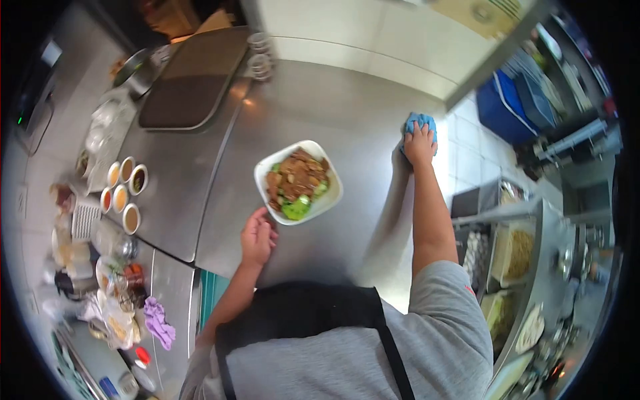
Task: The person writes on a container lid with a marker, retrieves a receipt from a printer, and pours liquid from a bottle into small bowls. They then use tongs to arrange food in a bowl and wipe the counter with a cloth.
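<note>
- Sauce cups (121,199): well L of the white bowl (328,202), bunched on the steel table (320,93), prob. so all are within one reach.
- Purple cloth (159,323): lower L of bowl, crumpled; maybe kept handy for spills.
- Dark tray (190,87): upper L of bowl, lying flat, likely set back for working room.
- L hand (259,239): at bowl's lower-L corner, fingers curled, poss. to steady it. Touching or just beside rim? Can't tell, nor if grip pinches it.
- Bowl itself: upright on table, meat (298,172) over greens (297,208); raised walls presumably keep food in.
- R hand (421,143): upper R of bowl, well apart, arm stretched, fingers spread atop blue cloth (411,119), seemingly to press it flat. Can't tell if grip closes round it.
- Food tub (501,255): far R of bowl, slightly lower, prob. stored w/in arm's reach.
</note>
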Motion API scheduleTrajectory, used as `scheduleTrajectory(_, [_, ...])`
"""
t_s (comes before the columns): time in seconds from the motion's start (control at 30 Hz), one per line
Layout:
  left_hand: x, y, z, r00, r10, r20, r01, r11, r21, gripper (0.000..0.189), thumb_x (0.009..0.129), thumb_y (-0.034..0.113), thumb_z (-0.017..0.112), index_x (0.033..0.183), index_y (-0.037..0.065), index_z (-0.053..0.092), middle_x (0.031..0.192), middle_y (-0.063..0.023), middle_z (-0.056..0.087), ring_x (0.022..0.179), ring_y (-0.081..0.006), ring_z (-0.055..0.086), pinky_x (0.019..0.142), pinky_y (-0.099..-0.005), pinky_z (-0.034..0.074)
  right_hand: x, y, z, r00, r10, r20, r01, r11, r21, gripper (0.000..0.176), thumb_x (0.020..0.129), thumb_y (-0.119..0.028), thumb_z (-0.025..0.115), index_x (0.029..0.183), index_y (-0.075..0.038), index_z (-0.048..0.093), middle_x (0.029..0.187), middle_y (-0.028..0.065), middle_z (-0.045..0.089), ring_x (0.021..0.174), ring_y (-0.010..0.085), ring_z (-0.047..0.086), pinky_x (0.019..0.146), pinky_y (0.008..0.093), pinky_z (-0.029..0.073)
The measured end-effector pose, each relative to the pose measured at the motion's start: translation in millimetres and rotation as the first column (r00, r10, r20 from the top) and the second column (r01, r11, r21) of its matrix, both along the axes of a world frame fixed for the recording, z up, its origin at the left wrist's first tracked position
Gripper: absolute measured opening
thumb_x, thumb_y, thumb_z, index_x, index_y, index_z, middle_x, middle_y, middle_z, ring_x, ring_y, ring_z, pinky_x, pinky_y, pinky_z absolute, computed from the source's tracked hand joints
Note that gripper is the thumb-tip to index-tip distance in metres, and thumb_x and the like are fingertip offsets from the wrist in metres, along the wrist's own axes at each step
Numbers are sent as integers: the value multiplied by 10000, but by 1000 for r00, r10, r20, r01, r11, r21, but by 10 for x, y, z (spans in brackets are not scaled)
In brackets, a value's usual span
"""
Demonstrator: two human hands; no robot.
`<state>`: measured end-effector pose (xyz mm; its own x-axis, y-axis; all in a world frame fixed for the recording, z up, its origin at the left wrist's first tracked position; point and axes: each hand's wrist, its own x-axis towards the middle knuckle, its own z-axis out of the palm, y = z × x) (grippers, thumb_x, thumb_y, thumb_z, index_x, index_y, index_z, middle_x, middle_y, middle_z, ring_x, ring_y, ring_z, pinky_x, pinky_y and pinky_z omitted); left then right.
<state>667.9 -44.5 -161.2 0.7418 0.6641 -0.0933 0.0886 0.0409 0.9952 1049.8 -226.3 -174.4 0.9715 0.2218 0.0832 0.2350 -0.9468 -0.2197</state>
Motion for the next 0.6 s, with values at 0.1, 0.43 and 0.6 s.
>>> scheduleTrajectory(0.1, [109, 77, 161, 993, -5, -115, -16, 984, -177, 360, 844, 263, 360, 1081, -2, 418, 700, -41, 478, 522, -87, 499, 383, -163, 394, -440, -479, 66, 961, -278, -8, 278, 960, 16, 502, 788, -322, 402, 1241, -138, 294, 1297, 143, 231, 1184, 335, 209, 927, 488, 179])
scheduleTrajectory(0.43, [610, 560, 207, 934, -97, -344, 11, 970, -243, 406, 865, 371, 251, 1016, 43, 437, 775, -67, 567, 529, -111, 538, 429, -196, 418, -2503, -1880, 109, 901, -346, -263, 404, 889, 216, 448, 773, -296, 437, 1129, -29, 383, 852, 195, 542, 787, 324, 531, 694, 389, 414])
scheduleTrajectory(0.6, [461, 473, 280, 893, -263, -365, 230, 964, -134, 247, 839, 240, 332, 928, 46, 458, 729, -42, 565, 523, -83, 534, 379, -167, 353, -2686, -2776, -135, 934, -356, -41, 332, 816, 474, 282, 687, -173, 513, 891, 21, 494, 691, 132, 557, 587, 216, 541, 565, 307, 422])
